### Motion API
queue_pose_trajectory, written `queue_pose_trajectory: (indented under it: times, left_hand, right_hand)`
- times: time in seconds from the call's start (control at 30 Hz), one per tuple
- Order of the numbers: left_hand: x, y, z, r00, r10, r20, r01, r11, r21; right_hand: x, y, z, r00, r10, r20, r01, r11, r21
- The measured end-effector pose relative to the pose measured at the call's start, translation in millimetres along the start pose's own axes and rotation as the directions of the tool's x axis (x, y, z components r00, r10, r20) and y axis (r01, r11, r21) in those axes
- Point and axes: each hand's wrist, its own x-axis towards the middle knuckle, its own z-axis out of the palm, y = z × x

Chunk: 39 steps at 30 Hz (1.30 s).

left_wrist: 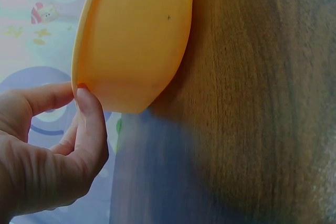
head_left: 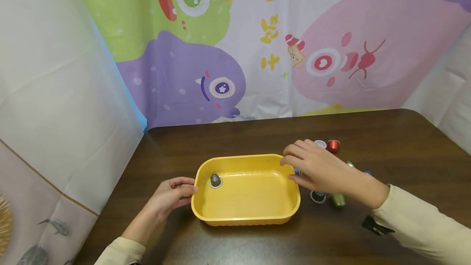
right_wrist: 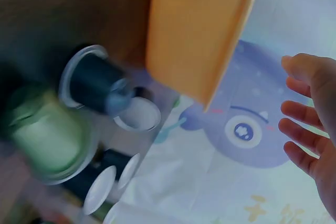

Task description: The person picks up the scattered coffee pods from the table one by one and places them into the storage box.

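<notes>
A yellow plastic tray (head_left: 245,219) sits on the dark wooden table. My left hand (head_left: 173,194) pinches its left rim, thumb and finger at the edge in the left wrist view. Inside the tray, near its left end, one grey coffee capsule (head_left: 215,180) stands on its wide rim. Over the tray's right rim is my right hand (head_left: 312,167), with loosely bent fingers and nothing between them in the right wrist view. Beside and under that hand lie a dark capsule (head_left: 318,196), a green capsule (head_left: 338,200) and a red capsule (head_left: 333,146); the hand partly hides others.
A capsule with a white lid (head_left: 320,144) lies next to the red one, towards the back. Behind the table (head_left: 397,142) hangs a cloth (head_left: 265,89) printed with cartoon figures, and pale cloth (head_left: 66,72) hangs at the left side.
</notes>
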Motion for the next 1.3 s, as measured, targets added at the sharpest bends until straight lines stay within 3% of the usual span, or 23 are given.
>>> queue_pose_trajectory:
  times: [0.4,0.63,1.3]
  left_hand:
    - [0.5,-0.2,-0.4,1.0,-0.001,0.008,0.001,1.0,-0.008]
    - [1.0,0.3,0.0,1.0,-0.009,0.008,0.009,1.0,0.0]
    - [-0.5,1.0,1.2,1.0,-0.025,-0.009,0.025,0.999,0.025]
  right_hand:
    - [-35.2,7.4,-3.1,0.999,0.035,-0.025,-0.035,0.999,-0.007]
    - [-55.4,7.2,-4.4,0.995,0.098,0.027,-0.097,0.994,-0.05]
    - [-97.0,7.2,-4.8,0.993,0.081,0.09,-0.076,0.995,-0.061]
